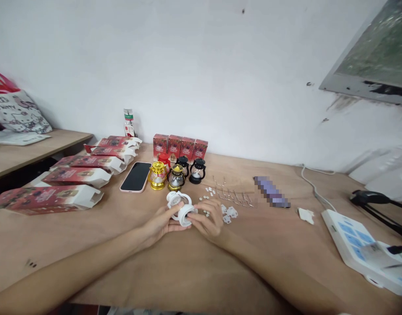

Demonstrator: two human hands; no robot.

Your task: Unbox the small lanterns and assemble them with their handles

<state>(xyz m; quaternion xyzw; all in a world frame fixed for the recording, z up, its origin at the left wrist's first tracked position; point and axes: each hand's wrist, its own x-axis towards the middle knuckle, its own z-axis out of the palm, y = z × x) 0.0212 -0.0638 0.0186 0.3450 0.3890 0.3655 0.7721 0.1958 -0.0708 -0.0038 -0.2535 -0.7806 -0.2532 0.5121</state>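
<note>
A small white lantern lies tilted in my left hand, with its round base turned toward me and to the right. The thumb and fingers of that hand are closed around its body. My right hand has its fingertips at the open underside of the base; whether they pinch a small part there is hidden. Beyond the hands stand finished-looking lanterns: a gold one, a bronze one, a red one and black ones. Small white plastic pieces lie right of my right hand.
Open red boxes lie along the left; upright red boxes stand near the wall. A phone, a bottle, bent wire hooks, a blurred purple object and a power strip are also on the table.
</note>
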